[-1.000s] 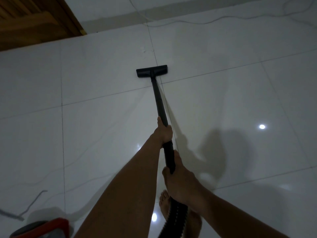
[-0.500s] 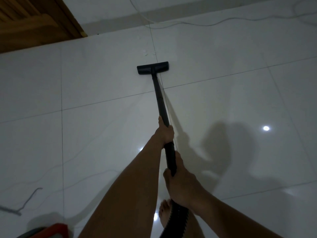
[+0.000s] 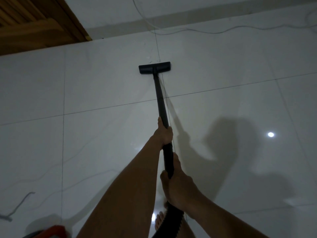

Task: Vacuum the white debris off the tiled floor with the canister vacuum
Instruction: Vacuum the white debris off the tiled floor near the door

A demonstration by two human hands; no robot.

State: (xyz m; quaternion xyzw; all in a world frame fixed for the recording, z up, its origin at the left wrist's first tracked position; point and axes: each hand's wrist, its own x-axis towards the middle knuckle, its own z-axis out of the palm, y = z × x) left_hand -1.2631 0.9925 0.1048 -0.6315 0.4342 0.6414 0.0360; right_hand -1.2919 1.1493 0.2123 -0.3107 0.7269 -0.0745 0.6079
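Note:
A black vacuum wand (image 3: 160,98) runs from my hands out to a flat black floor nozzle (image 3: 154,68) resting on the white tiled floor (image 3: 103,86). My left hand (image 3: 163,134) grips the wand higher up; my right hand (image 3: 176,184) grips it lower, where the ribbed black hose (image 3: 169,220) begins. A few small white debris bits (image 3: 151,59) lie just beyond the nozzle's far edge, near a grout line. A red corner of the canister vacuum (image 3: 54,231) shows at the bottom left.
A wooden door (image 3: 34,23) fills the top left. A thin white cable (image 3: 214,31) trails along the far wall's base. A grey cord (image 3: 18,205) lies on the floor at the lower left. My bare foot (image 3: 158,220) stands beside the hose.
The nozzle has been pushed forward toward the far wall, closing on the white debris. My view has shifted forward, and less of the canister shows.

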